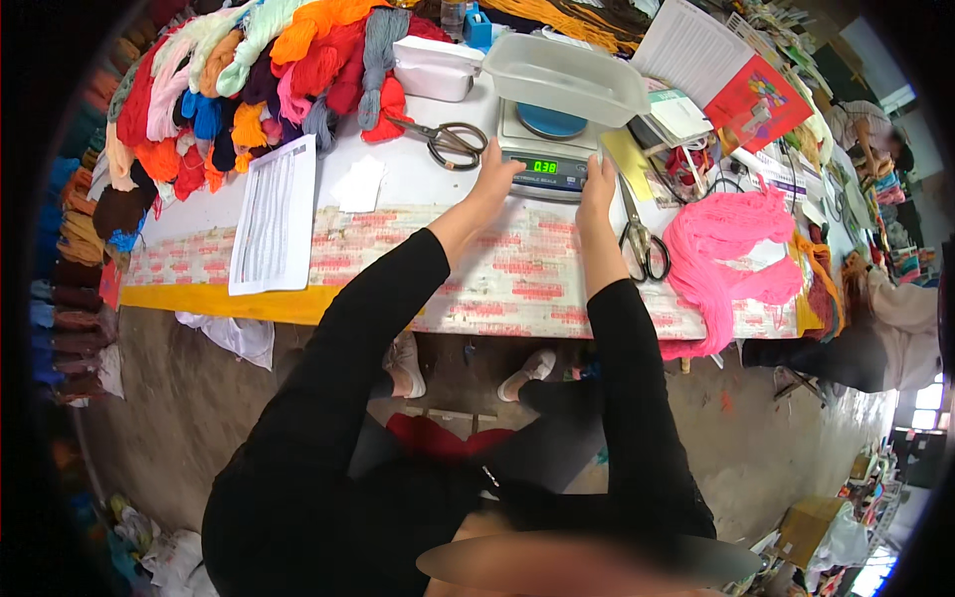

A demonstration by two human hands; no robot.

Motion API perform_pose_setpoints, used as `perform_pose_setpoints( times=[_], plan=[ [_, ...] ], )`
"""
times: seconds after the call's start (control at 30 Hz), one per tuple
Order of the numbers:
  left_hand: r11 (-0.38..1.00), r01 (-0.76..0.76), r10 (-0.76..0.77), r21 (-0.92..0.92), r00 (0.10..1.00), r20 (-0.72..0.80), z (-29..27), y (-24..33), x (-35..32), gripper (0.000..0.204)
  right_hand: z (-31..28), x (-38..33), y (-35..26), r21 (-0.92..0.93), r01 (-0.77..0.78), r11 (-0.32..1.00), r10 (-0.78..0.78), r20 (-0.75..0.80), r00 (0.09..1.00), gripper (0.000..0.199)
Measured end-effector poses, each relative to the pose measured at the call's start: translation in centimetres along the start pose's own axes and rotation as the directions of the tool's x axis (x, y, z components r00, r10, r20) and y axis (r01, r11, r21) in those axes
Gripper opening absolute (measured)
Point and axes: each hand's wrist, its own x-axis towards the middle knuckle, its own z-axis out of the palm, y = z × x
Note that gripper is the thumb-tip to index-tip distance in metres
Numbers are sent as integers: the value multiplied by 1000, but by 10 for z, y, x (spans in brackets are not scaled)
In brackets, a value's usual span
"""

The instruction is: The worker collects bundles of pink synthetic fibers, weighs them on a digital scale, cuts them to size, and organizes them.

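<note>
The scale [545,149] sits on the table [418,209], an empty plastic tub [562,75] on its pan. It looks rigid and light, best taken by its sides. The left hand [494,171] and right hand [598,184] rest flat against its front corners, fingers loose, gripping nothing. Yarn skeins [249,80], scissors [448,139] and a printed sheet [276,214] crowd the patterned cloth; the floor below is bare concrete.

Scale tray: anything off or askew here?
Yes. The clear plastic tray sits tilted and off-centre on the digital scale, leaving part of the blue platform uncovered. The left hand and right hand rest at the scale's front corners. No spill or damage shows.
</note>
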Motion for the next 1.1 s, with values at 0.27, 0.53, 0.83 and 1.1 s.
perform_pose_setpoints(
  times=[0.27, 0.53, 0.83, 1.1],
  plan=[
    [993, 93, -91, -69, 996, 25, -8, 22, -115, 82, -31, -107, -22, 44, -58, 997, 56, 45, 997, 60],
    [976, 40, -63, 212, 993, 103, -56, 16, -155, 78, -54, -98, -41, -704, 502, 502, -462, 273, 844, 70],
    [463, -22, 387, 886, 904, -180, -199, 4, -96, 50, -23, -13, -111, -534, 808, -250, -379, 822, 426, 23],
    [201, -72, 346, 977, 938, -1, -197, -5, -148, 45, -4, -129, -112, -472, 875, -105, -390, 829, 400, 20]
  ],
)
